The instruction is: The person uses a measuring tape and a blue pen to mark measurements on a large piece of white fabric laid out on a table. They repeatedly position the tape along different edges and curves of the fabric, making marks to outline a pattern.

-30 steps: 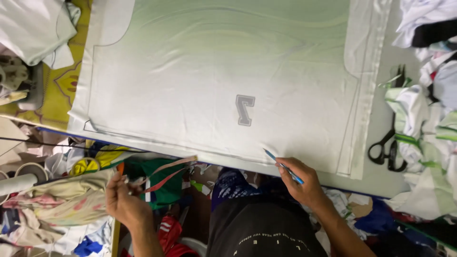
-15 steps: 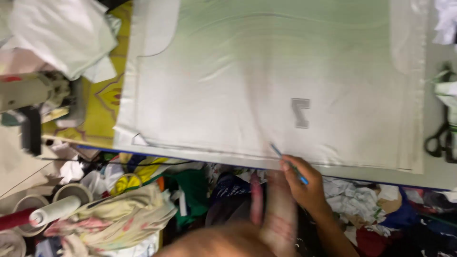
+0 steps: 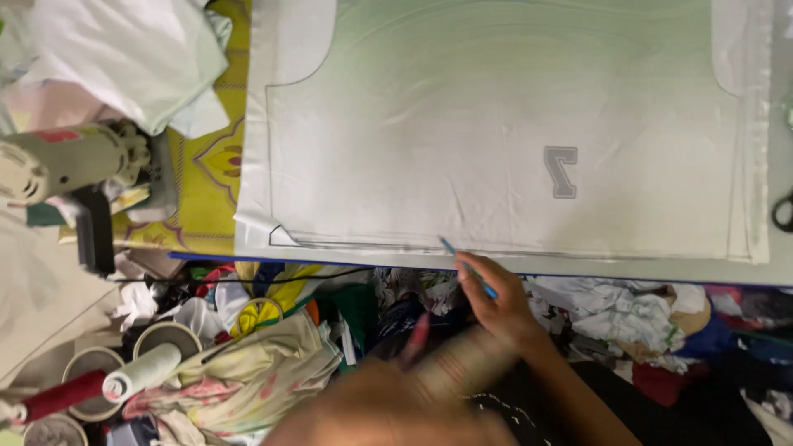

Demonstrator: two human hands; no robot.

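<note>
A large white fabric panel (image 3: 496,140) lies flat on the table, with a grey printed figure (image 3: 562,172) on its right half. My right hand (image 3: 500,306) is at the table's near edge and grips a blue pen (image 3: 467,266), whose tip touches the fabric's lower hem line. My left hand (image 3: 413,388) is a motion-blurred shape low in the view, just left of the right wrist and off the table. A reddish streak shows by its fingers, but whether it holds anything is unclear.
Black scissors (image 3: 783,211) lie at the table's right edge. A grey electric machine (image 3: 66,161) and white cloth (image 3: 124,58) sit left of a yellow patterned cloth (image 3: 206,165). Thread cones (image 3: 149,370) and heaps of coloured fabric scraps (image 3: 273,347) fill the space below the table.
The view has shifted left. My left hand came up from the scrap pile toward the right wrist and is now blurred. The right hand stayed at the hem with the pen.
</note>
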